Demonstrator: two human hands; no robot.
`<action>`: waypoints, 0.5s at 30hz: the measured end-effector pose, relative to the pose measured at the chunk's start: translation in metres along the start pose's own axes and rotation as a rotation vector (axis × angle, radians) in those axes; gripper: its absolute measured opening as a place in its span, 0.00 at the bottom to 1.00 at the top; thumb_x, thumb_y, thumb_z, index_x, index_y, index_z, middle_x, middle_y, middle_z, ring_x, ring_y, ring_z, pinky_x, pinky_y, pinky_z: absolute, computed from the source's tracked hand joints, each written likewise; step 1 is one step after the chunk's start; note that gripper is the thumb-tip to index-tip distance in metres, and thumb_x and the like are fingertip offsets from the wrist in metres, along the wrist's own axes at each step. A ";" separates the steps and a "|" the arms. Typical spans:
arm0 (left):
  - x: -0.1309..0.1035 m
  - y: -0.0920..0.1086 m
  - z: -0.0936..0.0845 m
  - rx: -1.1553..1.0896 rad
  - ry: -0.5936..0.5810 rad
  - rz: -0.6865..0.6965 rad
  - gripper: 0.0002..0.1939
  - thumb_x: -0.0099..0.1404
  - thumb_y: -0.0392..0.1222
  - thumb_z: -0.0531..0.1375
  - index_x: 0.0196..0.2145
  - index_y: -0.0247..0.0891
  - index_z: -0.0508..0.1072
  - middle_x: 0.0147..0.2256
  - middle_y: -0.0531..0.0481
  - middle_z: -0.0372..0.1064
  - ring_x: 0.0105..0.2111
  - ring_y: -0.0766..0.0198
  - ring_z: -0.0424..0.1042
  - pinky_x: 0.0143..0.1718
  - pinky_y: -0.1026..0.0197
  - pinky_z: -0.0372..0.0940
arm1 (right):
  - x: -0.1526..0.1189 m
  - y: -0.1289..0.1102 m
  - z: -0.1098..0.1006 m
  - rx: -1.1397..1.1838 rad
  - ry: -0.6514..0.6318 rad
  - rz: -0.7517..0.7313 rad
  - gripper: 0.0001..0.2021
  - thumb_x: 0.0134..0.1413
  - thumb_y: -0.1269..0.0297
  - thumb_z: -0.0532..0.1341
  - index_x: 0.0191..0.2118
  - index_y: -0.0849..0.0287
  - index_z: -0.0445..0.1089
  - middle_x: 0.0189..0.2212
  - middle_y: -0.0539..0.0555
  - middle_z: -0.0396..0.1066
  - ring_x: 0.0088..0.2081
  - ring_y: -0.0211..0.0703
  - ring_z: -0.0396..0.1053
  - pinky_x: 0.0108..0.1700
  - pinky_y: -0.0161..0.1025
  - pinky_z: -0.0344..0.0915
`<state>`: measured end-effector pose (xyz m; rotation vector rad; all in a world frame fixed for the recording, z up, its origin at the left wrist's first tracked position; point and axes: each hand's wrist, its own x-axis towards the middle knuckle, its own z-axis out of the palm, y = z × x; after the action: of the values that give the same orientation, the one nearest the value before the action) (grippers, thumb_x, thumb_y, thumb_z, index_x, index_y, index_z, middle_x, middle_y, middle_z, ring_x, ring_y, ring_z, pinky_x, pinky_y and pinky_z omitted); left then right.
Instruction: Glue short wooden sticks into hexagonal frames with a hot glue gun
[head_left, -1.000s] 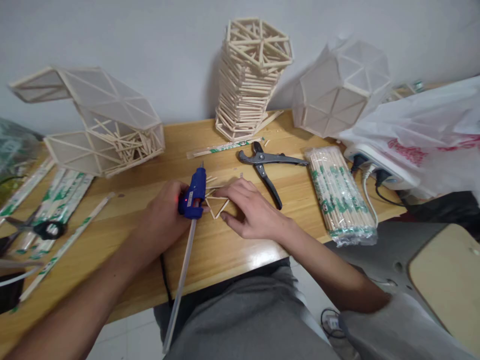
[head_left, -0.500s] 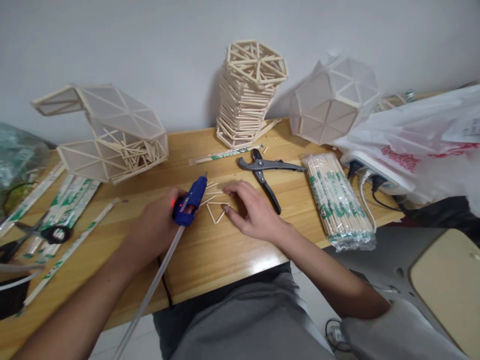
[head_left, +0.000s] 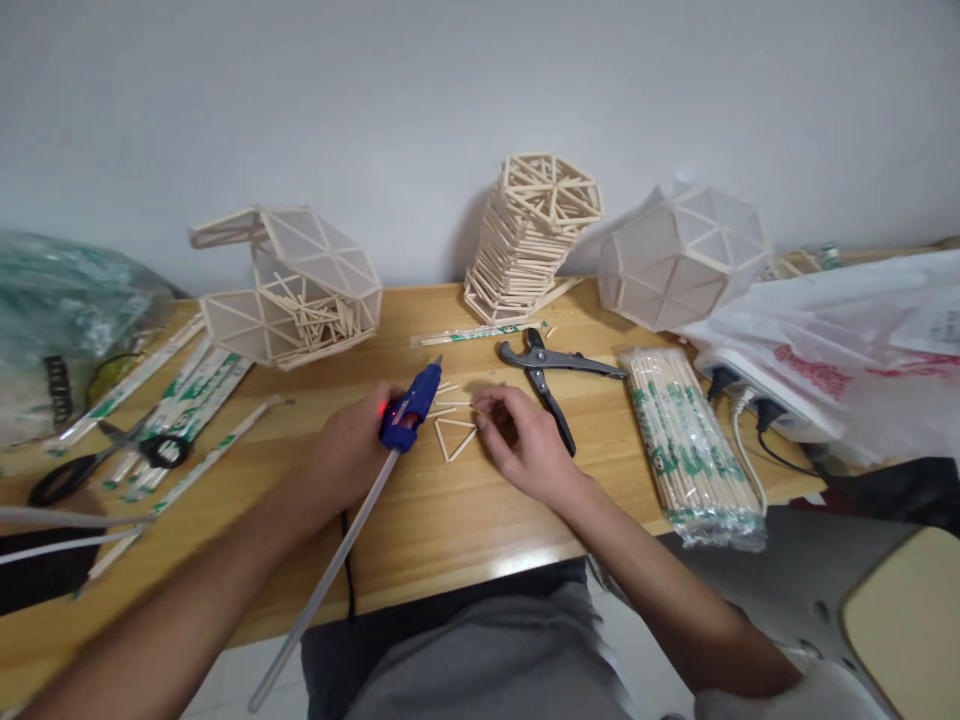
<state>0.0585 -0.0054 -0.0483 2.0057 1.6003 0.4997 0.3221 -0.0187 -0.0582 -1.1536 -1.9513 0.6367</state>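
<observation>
My left hand (head_left: 349,440) is wrapped round a blue hot glue gun (head_left: 409,412), its nozzle pointing up and away from me. A long clear glue stick (head_left: 326,580) sticks out of its back end, and a red light glows on its side. My right hand (head_left: 525,440) has thumb and forefinger pinched on what looks like the end of a short wooden stick (head_left: 478,409). Close to those fingertips, three short sticks form a small triangle (head_left: 452,440) on the table. Several more short sticks (head_left: 448,389) lie just beyond it, beside the glue gun.
A black cutter (head_left: 544,365) lies right of centre, near a bag of wrapped chopsticks (head_left: 686,440). Stick-built models stand behind: a tower (head_left: 525,240), a curved frame (head_left: 300,280), a covered polyhedron (head_left: 682,260). Scissors (head_left: 112,460) lie left; a power strip (head_left: 780,400) sits right.
The view has shifted, so the table things appear lower and further right. My right thumb has drawn closer to the forefinger. My left hand still holds the glue gun.
</observation>
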 end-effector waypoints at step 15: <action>-0.003 -0.011 -0.002 -0.096 0.153 -0.020 0.11 0.65 0.46 0.64 0.46 0.45 0.72 0.42 0.50 0.83 0.39 0.54 0.81 0.39 0.58 0.70 | 0.002 -0.002 -0.003 0.016 -0.071 -0.075 0.11 0.71 0.69 0.62 0.55 0.53 0.70 0.51 0.59 0.79 0.56 0.52 0.75 0.59 0.54 0.73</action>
<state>0.0480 -0.0066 -0.0535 1.9184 1.6510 0.7247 0.3230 -0.0180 -0.0546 -1.0552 -2.0352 0.6599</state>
